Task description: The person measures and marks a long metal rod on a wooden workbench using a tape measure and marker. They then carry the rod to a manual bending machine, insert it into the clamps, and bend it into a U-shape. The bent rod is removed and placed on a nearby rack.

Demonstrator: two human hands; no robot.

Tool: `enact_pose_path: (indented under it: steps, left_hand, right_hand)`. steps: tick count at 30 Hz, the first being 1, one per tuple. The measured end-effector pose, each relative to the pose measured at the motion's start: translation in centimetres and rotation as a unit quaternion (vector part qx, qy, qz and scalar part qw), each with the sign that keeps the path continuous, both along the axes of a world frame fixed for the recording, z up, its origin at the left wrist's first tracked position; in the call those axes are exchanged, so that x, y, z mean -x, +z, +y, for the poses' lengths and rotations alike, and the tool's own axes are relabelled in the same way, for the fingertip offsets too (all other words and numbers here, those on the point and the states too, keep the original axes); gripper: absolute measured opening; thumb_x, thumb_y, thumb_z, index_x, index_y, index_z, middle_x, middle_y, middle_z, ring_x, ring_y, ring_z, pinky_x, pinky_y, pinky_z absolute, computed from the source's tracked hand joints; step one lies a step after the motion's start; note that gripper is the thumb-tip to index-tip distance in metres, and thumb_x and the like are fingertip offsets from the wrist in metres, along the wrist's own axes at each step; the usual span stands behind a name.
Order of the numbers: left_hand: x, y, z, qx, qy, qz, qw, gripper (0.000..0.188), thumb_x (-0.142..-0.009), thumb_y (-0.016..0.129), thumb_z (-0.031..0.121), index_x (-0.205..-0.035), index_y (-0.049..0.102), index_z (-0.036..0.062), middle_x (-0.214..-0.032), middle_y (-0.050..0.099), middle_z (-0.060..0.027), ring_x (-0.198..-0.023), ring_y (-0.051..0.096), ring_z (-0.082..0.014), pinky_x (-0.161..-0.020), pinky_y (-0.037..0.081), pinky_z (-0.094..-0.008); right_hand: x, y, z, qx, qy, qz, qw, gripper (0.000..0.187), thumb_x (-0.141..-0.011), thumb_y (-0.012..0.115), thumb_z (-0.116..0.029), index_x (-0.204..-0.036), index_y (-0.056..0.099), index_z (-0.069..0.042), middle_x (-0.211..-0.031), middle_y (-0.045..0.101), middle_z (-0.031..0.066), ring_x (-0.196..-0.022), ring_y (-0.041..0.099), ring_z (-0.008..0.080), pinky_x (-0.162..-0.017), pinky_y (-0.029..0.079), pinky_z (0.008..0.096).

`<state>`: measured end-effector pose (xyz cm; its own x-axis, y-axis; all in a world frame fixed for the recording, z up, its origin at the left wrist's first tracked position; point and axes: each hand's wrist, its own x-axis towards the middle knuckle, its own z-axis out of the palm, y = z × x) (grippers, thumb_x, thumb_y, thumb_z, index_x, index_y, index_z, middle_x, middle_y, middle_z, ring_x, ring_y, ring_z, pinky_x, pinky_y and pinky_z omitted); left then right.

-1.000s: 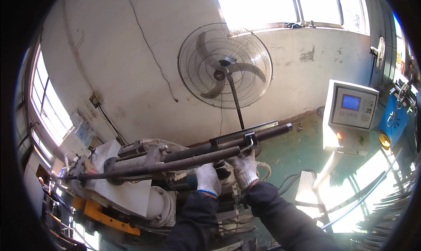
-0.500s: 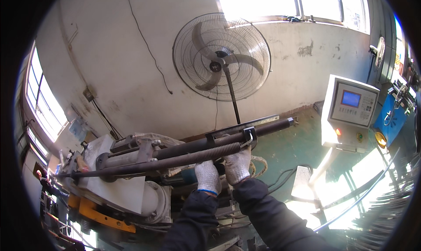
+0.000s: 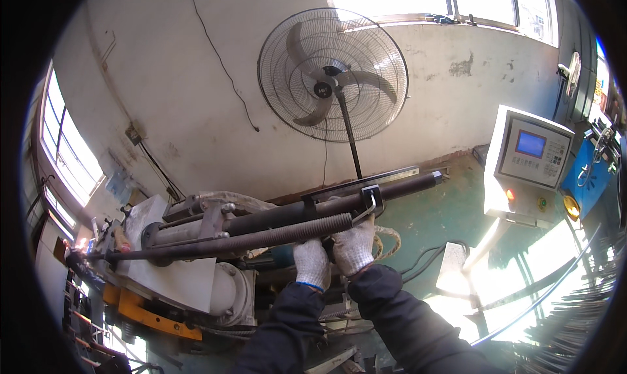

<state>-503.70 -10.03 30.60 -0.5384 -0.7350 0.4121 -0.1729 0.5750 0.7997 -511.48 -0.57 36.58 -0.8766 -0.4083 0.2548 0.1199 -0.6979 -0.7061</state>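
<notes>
A long dark rod (image 3: 196,249) with a ribbed, coil-like section (image 3: 300,230) at its right end slants across the machine. Both my hands wear white knitted gloves and grip this rod from below. My left hand (image 3: 312,262) is closed under the ribbed section, its fingertips hidden behind it. Close beside it, my right hand (image 3: 354,247) is closed at the rod's right end, its fingers partly hidden. Just above that hand, a bent silver bar (image 3: 366,211) sticks out of a dark bracket (image 3: 380,199) on the machine's thick shaft (image 3: 408,186).
The machine's white housing (image 3: 186,286) and orange bar (image 3: 153,322) lie at left. A large fan (image 3: 333,77) stands beyond. A control box (image 3: 529,162) with a lit screen stands at right. Cables (image 3: 424,263) run over the green floor (image 3: 450,191). Thin dark rods (image 3: 568,335) are heaped lower right.
The ribbed rod has slid slightly left along the machine, and its right end now sits farther from the bracket. More of the bent silver bar shows. Both hands keep their hold.
</notes>
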Motion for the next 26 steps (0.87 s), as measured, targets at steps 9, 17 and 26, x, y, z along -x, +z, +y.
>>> enact_pose_path:
  steps: [9, 17, 26]
  left_hand:
    - [2.0, -8.4, 0.5, -0.356, -0.106, 0.291, 0.882, 0.025, -0.114, 0.065, 0.013, -0.135, 0.074, 0.0030, -0.127, 0.080, -0.0112, -0.116, 0.077, -0.0268, -0.100, 0.062, -0.0412]
    - [1.4, 1.8, 4.5, -0.191, 0.022, 0.089, 0.977, 0.021, -0.108, 0.057, 0.003, -0.112, 0.077, 0.0026, -0.104, 0.079, -0.0155, -0.092, 0.075, -0.0279, -0.087, 0.062, -0.0408]
    - [1.5, 7.0, 0.8, -0.351, -0.151, -0.185, 0.905, 0.020, -0.108, 0.066, 0.010, -0.113, 0.083, 0.0014, -0.109, 0.085, -0.0190, -0.094, 0.082, -0.0299, -0.086, 0.066, -0.0515]
  right_hand:
    - [-0.5, -0.7, 0.3, -0.002, 0.048, 0.016, 0.999, 0.065, -0.094, 0.071, 0.015, -0.153, 0.048, 0.001, -0.143, 0.078, 0.0152, -0.135, 0.076, 0.0256, -0.116, 0.061, 0.0380]
    - [3.6, 1.9, 7.6, 0.068, 0.191, -0.102, 0.974, 0.041, -0.111, 0.078, -0.004, -0.147, 0.060, 0.000, -0.133, 0.077, 0.0105, -0.124, 0.075, 0.0211, -0.112, 0.061, 0.0390]
    - [2.4, 3.3, 8.4, -0.269, -0.175, 0.101, 0.942, 0.090, -0.098, 0.098, -0.016, -0.167, 0.044, 0.005, -0.148, 0.070, 0.0215, -0.135, 0.070, 0.0287, -0.118, 0.058, 0.0392]
